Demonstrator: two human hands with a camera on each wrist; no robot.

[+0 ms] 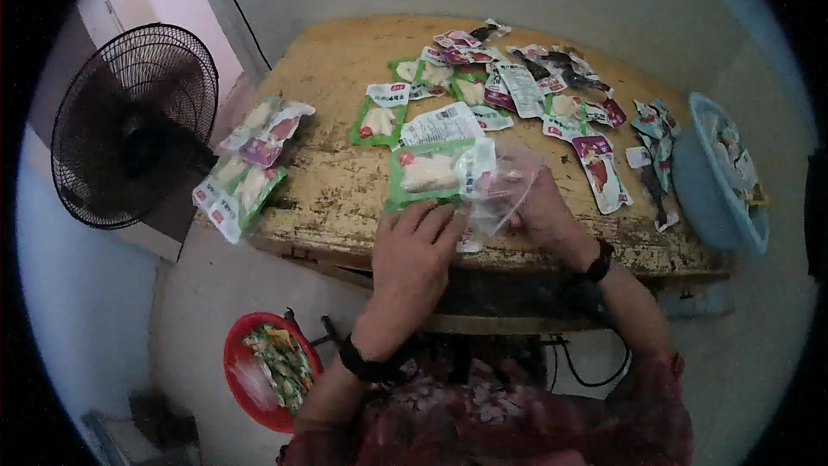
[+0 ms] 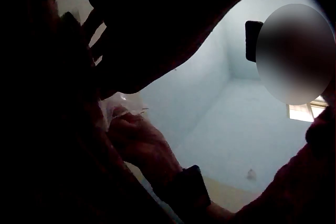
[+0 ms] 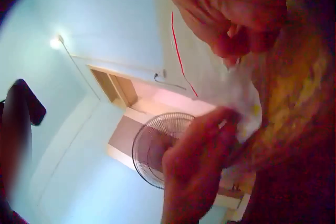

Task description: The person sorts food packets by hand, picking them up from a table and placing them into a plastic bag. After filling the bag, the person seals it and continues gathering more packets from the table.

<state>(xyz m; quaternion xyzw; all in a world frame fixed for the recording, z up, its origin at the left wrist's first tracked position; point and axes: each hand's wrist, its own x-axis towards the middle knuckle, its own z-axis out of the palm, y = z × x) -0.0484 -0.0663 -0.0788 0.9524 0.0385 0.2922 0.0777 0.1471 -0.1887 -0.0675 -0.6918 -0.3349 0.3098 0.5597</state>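
Observation:
A clear plastic bag (image 1: pixel 507 179) lies at the near edge of a worn yellow table (image 1: pixel 336 190). My right hand (image 1: pixel 528 200) grips its right side. My left hand (image 1: pixel 442 221) pinches its left edge, just below a green-edged snack packet (image 1: pixel 429 173) whose end lies in or under the bag's mouth. In the right wrist view both hands pinch the bag (image 3: pixel 237 95), the right hand (image 3: pixel 231 43) above and the left hand (image 3: pixel 210 140) below. The left wrist view is dark and shows the right hand (image 2: pixel 137 139) on the bag (image 2: pixel 122 104).
Several snack packets (image 1: pixel 517 86) are spread over the far half of the table, and more (image 1: pixel 250 160) are piled at its left edge. A blue basin (image 1: pixel 720 181) stands at the right, a black fan (image 1: pixel 129 121) at the left, and a red basin (image 1: pixel 267 371) on the floor.

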